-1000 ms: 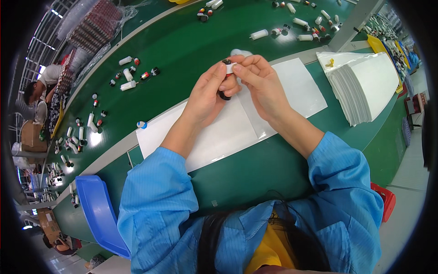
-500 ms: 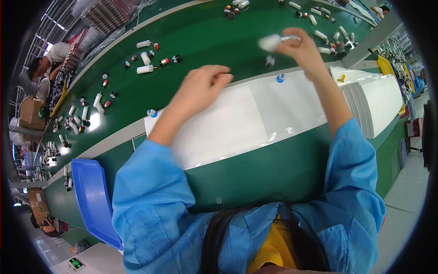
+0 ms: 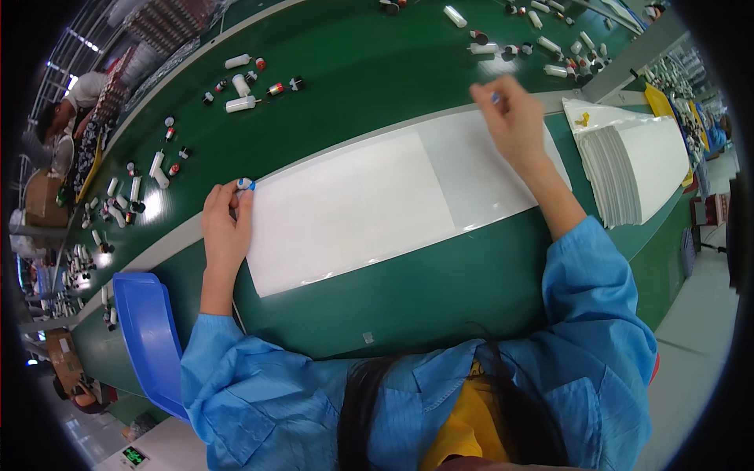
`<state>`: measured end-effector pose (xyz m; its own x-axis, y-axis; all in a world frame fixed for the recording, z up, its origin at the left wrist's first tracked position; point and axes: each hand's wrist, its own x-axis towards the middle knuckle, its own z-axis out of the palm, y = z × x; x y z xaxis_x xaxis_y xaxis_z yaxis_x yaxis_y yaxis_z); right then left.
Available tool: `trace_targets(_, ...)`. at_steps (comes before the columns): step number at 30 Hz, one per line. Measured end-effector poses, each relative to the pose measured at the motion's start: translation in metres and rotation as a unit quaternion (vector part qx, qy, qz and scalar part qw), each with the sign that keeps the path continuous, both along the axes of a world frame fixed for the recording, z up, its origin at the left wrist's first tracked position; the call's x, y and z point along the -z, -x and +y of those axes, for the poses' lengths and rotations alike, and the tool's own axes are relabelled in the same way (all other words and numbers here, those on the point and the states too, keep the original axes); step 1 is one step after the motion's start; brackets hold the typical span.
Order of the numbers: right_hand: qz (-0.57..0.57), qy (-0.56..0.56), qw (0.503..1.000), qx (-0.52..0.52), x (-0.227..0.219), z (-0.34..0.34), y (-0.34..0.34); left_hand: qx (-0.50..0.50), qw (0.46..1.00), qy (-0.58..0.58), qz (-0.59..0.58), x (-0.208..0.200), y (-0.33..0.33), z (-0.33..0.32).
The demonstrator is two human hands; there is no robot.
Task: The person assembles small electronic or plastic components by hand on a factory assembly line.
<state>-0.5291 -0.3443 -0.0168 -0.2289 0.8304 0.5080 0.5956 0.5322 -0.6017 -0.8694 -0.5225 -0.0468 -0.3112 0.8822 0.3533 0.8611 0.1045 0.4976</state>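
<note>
A white sheet [image 3: 353, 212], with a greyer translucent part at its right, lies on the green worktop along the belt's edge. At the sheet's far left corner my left hand [image 3: 224, 235] is closed, its thumb and fingers pinching a small blue-and-white knob [image 3: 246, 184]. My right hand [image 3: 517, 129] is raised over the far right part of the sheet, slightly blurred. Its fingers are closed, and a bit of a small blue knob [image 3: 495, 97] shows between them.
White cylinders with black and red parts [image 3: 241, 104] lie scattered on the green belt [image 3: 353, 86]. A blue tray [image 3: 145, 337] stands at left, and a stack of white sheets [image 3: 628, 169] at right. A metal post [image 3: 628, 63] rises beyond the stack. Another person [image 3: 75, 102] works at far left.
My right hand has let go of a white cylinder with wires over the belt and now pinches the right blue knob. My left hand has moved left and closed on the left knob.
</note>
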Motion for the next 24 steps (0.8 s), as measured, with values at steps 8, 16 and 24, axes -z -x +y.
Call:
trace_targets(8,-0.126,0.036,0.98,-0.15,0.029,-0.015,0.047,0.006,1.0,0.026,0.016,0.001,-0.004,-0.001)
trace_targets(16,-0.147,0.021,0.979,-0.143,0.024,-0.005,0.024,0.036,0.998,-0.026,0.05,0.012,-0.029,0.025)
trace_targets(24,-0.149,0.032,0.985,-0.075,0.027,0.006,-0.007,0.041,0.994,-0.01,0.098,0.004,-0.04,0.031)
